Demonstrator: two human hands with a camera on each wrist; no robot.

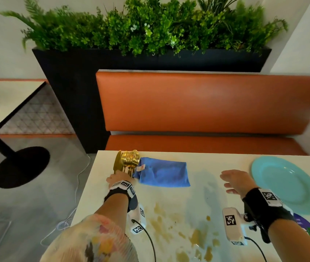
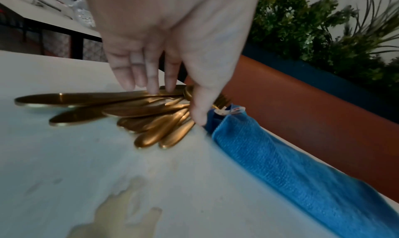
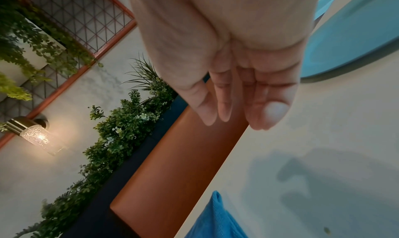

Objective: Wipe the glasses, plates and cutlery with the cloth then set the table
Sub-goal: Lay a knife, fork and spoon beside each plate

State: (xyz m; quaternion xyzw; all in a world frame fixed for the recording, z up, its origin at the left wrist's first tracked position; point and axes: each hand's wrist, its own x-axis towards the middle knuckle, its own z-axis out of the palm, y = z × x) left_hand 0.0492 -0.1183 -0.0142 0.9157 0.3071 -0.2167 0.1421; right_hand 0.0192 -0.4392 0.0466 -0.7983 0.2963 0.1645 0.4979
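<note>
A bundle of gold cutlery (image 1: 128, 160) lies at the table's far left corner, handles fanned out (image 2: 151, 111). My left hand (image 1: 119, 177) rests on it with straight fingers (image 2: 151, 81); the thumb touches down beside the blue cloth (image 2: 291, 164). That cloth (image 1: 163, 174) lies folded just right of the cutlery. A turquoise plate (image 1: 290, 186) sits at the right side of the table. My right hand (image 1: 231, 181) hovers open and empty between cloth and plate, palm turned sideways (image 3: 237, 118). No glasses are in view.
The pale table (image 1: 207, 205) carries brownish stains (image 1: 169, 229) near its front. An orange bench (image 1: 207, 103) and a dark planter (image 1: 71, 82) stand behind. A purple disc (image 1: 309, 231) lies under the plate's near edge. Another table (image 1: 3, 103) stands at left.
</note>
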